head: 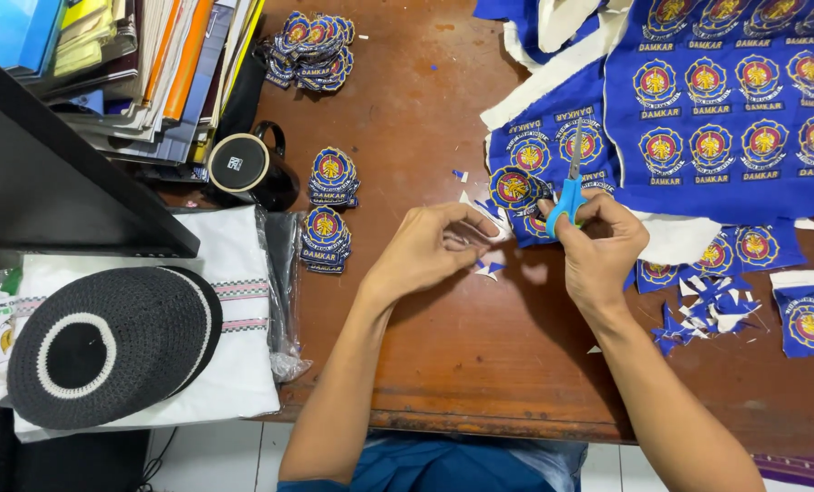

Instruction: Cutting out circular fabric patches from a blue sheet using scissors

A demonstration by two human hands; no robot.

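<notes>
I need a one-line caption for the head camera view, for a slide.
Right hand works blue-handled scissors around an embroidered patch held by the left hand over a wooden table.

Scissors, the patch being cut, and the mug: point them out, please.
Scissors [572,173]: head view, on the blades just above the blue handles.
Patch [513,188]: head view, on its round emblem.
Mug [239,164]: head view, on its pale lid.
</notes>
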